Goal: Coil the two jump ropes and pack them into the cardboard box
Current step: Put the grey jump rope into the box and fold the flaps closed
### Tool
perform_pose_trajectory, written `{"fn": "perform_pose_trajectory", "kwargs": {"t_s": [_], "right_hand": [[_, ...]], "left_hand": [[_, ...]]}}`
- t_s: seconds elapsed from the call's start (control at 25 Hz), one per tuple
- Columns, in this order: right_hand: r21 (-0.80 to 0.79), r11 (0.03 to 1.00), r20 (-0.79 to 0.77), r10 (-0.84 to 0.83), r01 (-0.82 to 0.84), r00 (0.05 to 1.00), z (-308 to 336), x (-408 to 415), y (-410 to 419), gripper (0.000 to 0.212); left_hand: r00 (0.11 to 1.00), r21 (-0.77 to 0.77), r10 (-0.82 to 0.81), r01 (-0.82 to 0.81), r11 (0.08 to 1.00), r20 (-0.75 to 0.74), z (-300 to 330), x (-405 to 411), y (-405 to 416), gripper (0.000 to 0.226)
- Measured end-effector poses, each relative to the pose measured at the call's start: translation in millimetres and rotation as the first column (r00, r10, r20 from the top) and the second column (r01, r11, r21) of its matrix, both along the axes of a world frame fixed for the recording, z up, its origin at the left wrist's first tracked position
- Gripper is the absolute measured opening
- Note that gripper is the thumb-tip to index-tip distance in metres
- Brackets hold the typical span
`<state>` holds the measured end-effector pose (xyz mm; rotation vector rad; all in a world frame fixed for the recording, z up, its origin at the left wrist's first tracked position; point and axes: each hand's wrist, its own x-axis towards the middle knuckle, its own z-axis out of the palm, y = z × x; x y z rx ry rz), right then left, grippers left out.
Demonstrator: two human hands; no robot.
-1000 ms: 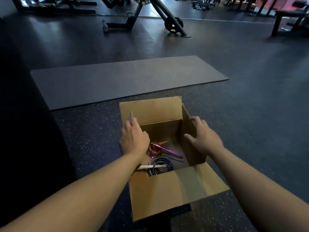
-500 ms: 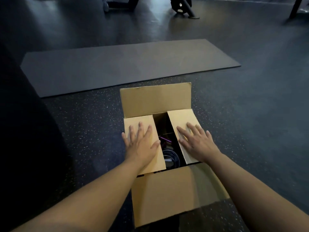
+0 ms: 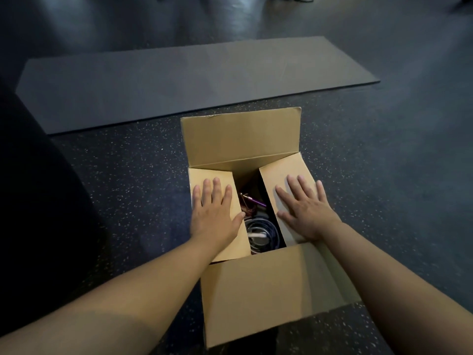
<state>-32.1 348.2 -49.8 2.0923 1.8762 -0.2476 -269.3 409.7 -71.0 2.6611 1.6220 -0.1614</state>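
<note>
Head-camera view: two coiled jump ropes are seen at the bottom of the brown cardboard box (image 3: 268, 290), through the dark gap left between its two side flaps. The grey rope coil with a white handle (image 3: 258, 233) lies at the near end of the gap, and the reddish rope with a purple metallic handle (image 3: 252, 201) lies just beyond it, toward the far end. Both ropes are judged to be packed, so only the closing of the box appears to remain.

The left side flap (image 3: 212, 176) is pressed down by the left hand (image 3: 213, 213), laid flat with straight, slightly spread fingers (image 3: 217, 187); nothing is gripped. The right side flap (image 3: 279, 172) is pressed the same way by the right hand (image 3: 304, 210), palm down and fingers extended, nothing held. The gap's long axis runs near to far, between the two hands.

The far flap (image 3: 240, 139) stands upright just beyond the fingertips, while the near flap (image 3: 271, 283) hangs outward below the wrists. Whichever is folded next, it must be brought across the side flaps, and each hand is about equally close to both.

The box rests on a dark speckled rubber floor (image 3: 128, 175), with a long grey exercise mat (image 3: 153, 83) farther off.
</note>
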Motion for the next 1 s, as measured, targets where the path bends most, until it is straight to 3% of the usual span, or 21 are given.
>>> {"fn": "perform_pose_trajectory", "kwargs": {"t_s": [0.24, 0.48, 0.72, 1.0], "right_hand": [[0.024, 0.999, -0.114, -0.044, 0.047, 0.993, 23.7, -13.5, -2.2, 0.066], [0.059, 0.998, -0.176, 0.012, -0.001, 0.984, 58.9, -19.0, -20.5, 0.066], [0.025, 0.989, -0.246, 0.15, -0.148, 0.958, 78.4, -26.7, -66.6, 0.073], [-0.132, 0.931, -0.272, 0.295, -0.34, 0.916, 89.8, -30.5, -118.0, 0.086]], "left_hand": [[0.988, -0.077, 0.033, -0.022, 0.997, 0.153, 20.2, -0.4, 2.4, 0.082], [0.986, 0.028, 0.011, -0.016, 0.999, 0.169, 50.2, 11.0, 23.3, 0.083], [0.996, 0.166, -0.024, 0.01, 0.986, 0.086, 92.2, 20.0, 97.3, 0.088], [0.987, 0.06, -0.004, -0.006, 0.998, 0.159, 113.5, 19.3, 133.6, 0.08]]}}
